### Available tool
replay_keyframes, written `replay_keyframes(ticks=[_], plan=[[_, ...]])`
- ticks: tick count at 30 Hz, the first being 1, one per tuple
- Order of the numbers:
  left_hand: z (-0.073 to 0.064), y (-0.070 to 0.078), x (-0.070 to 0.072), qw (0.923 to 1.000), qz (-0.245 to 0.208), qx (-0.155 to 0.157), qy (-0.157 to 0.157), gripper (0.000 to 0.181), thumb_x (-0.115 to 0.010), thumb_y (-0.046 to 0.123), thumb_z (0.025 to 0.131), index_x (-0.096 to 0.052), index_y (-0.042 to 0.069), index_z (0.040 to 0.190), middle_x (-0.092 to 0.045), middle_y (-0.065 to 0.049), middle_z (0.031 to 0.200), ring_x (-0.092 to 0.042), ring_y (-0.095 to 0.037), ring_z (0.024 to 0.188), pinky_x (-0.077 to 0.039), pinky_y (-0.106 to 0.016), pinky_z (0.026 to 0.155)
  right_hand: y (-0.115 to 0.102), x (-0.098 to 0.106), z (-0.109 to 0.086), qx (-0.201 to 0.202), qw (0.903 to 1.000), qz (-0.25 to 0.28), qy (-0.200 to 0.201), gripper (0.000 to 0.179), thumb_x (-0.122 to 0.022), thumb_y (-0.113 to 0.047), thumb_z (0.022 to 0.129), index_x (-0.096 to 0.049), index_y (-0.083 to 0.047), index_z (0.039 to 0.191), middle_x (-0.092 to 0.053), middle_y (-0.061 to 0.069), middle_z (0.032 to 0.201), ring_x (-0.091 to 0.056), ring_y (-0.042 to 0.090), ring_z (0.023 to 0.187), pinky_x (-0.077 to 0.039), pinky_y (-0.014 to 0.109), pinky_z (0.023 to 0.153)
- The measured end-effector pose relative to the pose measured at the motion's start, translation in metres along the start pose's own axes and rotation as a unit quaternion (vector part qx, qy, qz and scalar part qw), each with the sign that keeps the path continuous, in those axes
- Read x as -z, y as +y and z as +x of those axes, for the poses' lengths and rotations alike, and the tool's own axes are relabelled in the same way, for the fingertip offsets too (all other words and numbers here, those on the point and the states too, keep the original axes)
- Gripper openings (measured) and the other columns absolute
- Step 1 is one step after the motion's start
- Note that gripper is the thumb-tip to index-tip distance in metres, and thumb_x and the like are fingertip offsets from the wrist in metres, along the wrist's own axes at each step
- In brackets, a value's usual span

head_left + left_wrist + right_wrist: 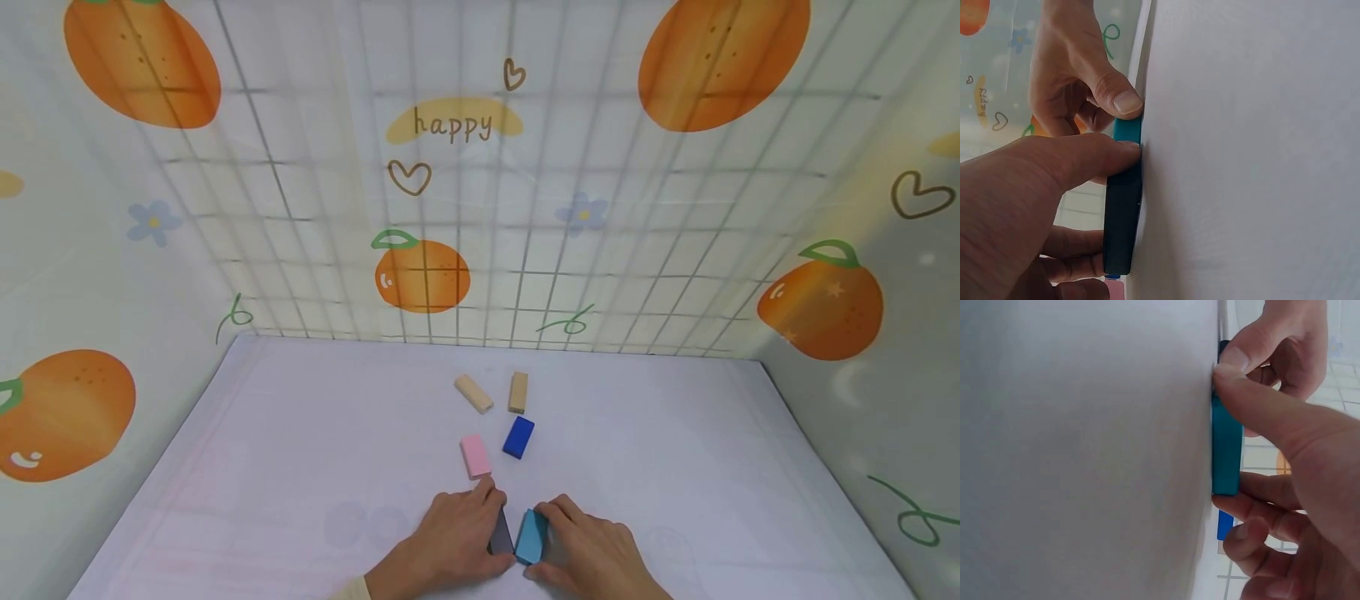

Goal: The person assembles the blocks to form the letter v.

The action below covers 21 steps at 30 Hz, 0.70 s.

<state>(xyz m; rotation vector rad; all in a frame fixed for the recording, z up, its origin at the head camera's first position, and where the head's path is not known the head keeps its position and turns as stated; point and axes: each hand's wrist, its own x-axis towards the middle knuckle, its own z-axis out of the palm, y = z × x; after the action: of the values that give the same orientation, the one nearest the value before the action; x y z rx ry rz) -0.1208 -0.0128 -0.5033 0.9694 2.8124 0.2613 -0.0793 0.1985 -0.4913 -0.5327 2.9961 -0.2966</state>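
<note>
My left hand (pixel 457 533) grips a dark grey rectangular block (pixel 500 537) between thumb and fingers, down on the white surface. Beside it, my right hand (pixel 596 546) holds a teal block (pixel 531 537) by its two ends. In the head view the two blocks slant towards each other, and their near ends meet or almost meet. The left wrist view shows the dark block (pixel 1121 222) lying low, with the left thumb at its near end. The teal block (pixel 1227 450) spans the right thumb and fingers in the right wrist view. Part of the dark block is hidden by the left hand.
Just beyond the left fingertips lies a pink block (pixel 475 457). A blue block (pixel 518 437) lies farther right, with two plain wooden blocks (pixel 473 393) behind. Printed cloth (pixel 465 192) with oranges walls the white table (pixel 300 433) at the back and sides.
</note>
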Motion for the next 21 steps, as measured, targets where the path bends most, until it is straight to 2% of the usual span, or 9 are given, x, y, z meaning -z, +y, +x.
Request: replay_keyframes(ticks=[8,14,21], plan=[[-0.0005,0.0011,0.0004,1.0000,0.000,0.004,-0.003,0.066,-0.073,0.062,0.082,-0.059,0.016,0.127,-0.051,0.005,0.106,-0.048,-0.005,0.073,-0.043,-0.025,0.061,-0.0020,0.0015,-0.0001,0.003,0.9999,-0.012,0.002,0.068,-0.083,-0.060,0.072,-0.065,-0.016,0.121,-0.057,-0.009,0.102,-0.044,0.002,0.062,-0.048,0.024,0.055],[-0.0007,0.0023,0.0007,1.0000,0.000,0.006,-0.005,0.066,-0.074,0.061,0.082,-0.059,0.016,0.128,-0.050,0.005,0.106,-0.048,-0.006,0.073,-0.044,-0.025,0.063,-0.0041,0.0032,0.0008,-0.012,0.9995,-0.026,-0.009,0.069,-0.084,-0.060,0.071,-0.065,-0.017,0.121,-0.058,-0.007,0.103,-0.046,0.004,0.063,-0.052,0.028,0.059],[-0.0010,0.0033,0.0004,0.9999,-0.004,0.011,-0.009,0.066,-0.075,0.061,0.082,-0.059,0.017,0.128,-0.051,0.006,0.107,-0.048,-0.006,0.074,-0.044,-0.026,0.064,-0.0060,0.0031,0.0005,-0.014,0.9993,-0.035,-0.007,0.069,-0.084,-0.060,0.070,-0.065,-0.017,0.120,-0.058,-0.007,0.102,-0.046,0.004,0.063,-0.051,0.026,0.057]])
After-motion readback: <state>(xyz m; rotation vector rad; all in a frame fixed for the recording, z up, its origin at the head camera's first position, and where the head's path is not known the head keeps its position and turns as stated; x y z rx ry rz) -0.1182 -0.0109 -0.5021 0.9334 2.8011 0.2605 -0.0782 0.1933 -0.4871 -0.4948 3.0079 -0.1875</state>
